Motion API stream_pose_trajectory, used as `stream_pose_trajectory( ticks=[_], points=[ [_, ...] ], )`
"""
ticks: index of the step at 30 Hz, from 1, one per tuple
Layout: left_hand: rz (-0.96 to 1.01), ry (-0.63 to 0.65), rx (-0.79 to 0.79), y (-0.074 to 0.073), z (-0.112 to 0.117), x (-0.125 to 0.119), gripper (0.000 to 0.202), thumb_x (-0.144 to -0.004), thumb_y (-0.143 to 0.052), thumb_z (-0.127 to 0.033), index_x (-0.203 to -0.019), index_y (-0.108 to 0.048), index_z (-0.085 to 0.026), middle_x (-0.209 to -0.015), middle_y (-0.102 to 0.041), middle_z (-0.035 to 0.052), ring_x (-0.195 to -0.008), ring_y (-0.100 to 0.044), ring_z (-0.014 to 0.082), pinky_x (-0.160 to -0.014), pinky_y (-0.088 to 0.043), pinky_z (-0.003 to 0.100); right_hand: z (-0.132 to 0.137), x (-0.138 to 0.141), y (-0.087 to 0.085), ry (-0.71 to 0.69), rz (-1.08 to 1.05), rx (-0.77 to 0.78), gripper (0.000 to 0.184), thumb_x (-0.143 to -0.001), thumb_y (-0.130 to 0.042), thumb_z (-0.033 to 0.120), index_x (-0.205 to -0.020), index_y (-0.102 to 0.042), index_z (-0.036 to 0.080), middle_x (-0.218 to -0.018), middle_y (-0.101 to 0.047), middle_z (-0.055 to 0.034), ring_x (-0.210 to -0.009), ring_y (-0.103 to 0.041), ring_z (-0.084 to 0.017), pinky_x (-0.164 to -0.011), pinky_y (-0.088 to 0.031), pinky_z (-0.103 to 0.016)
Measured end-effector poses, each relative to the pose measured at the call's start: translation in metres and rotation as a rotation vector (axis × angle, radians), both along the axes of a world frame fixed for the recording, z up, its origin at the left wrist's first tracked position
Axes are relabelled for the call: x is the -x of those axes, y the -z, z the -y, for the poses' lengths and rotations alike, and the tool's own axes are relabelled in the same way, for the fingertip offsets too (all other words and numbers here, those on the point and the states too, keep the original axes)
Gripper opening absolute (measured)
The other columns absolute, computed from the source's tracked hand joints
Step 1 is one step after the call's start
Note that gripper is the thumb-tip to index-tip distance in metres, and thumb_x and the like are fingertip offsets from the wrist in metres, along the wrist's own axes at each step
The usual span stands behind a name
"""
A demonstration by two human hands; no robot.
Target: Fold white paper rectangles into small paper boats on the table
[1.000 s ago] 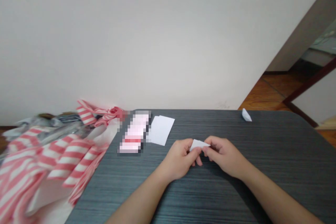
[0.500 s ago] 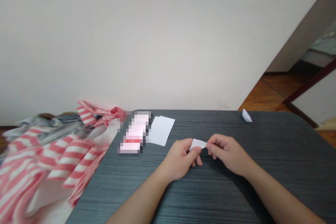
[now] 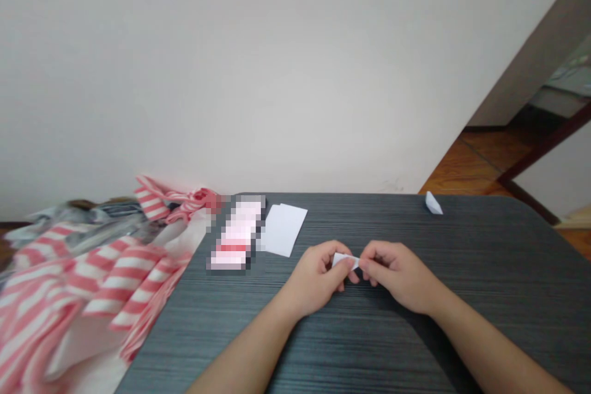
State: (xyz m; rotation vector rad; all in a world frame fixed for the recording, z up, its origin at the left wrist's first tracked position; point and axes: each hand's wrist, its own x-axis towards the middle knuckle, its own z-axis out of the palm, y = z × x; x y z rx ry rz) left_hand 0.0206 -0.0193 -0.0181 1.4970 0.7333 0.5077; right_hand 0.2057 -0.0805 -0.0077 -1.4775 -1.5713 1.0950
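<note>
Pinches narrow, flat-folded white paper piece (image 3: pixel 341 257) between fingers (image 3: pixel 345 266) of left hand (image 3: pixel 317 277) and right hand (image 3: pixel 396 274) above round-cornered, streaked dark-grey tabletop (image 3: pixel 332 345).

You can read no text, label, brand, number or sign here. On your left, the flat rectangular pink-and-white panel with a dark edge (image 3: pixel 236 229) is blurred into coarse blocks, red band (image 3: pixel 233 247) included, so you cannot make out lettering. You see plain faces on the white rectangular paper sheets (image 3: pixel 285 229) beside it and on the small folded white paper (image 3: pixel 338 258) you hold.
</note>
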Motion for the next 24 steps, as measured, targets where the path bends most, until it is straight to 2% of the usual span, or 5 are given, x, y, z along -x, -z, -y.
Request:
stream_pose_trajectory(
  ticks=[5,18,24],
  points=[
    [-0.049,-0.002,-0.033,-0.0010,0.0011,0.0007,0.021,-0.090,-0.054,-0.032,-0.080,-0.059,-0.015,-0.070,-0.069,0.0042,-0.053,-0.054,0.0099,-0.051,-0.039,0.020,0.0002,0.0029,0.0020,0.000,0.019,0.021,0.020,-0.089,-0.056,0.024,-0.073,-0.062,0.016,-0.060,-0.058,0.0015,-0.056,-0.053,-0.012,-0.054,-0.040,-0.023],
    [-0.054,-0.009,-0.011,0.0022,-0.0001,0.0007,0.027,-0.091,-0.053,-0.038,-0.078,-0.059,-0.015,-0.075,-0.072,0.0071,-0.054,-0.056,0.0110,-0.052,-0.040,0.021,-0.0010,-0.0011,0.0054,0.020,-0.008,0.027,0.016,-0.089,-0.054,0.021,-0.075,-0.059,0.017,-0.061,-0.057,0.0022,-0.057,-0.053,-0.012,-0.056,-0.040,-0.023],
    [-0.066,-0.030,-0.008,0.0020,0.0006,0.0003,0.027,-0.091,-0.052,-0.038,-0.078,-0.058,-0.015,-0.072,-0.072,0.0056,-0.052,-0.054,0.0104,-0.049,-0.039,0.020,-0.0012,-0.0024,0.0061,0.023,-0.029,0.020,0.014,-0.088,-0.053,0.019,-0.074,-0.058,0.017,-0.061,-0.056,0.0029,-0.057,-0.053,-0.012,-0.056,-0.040,-0.023]
  ],
)
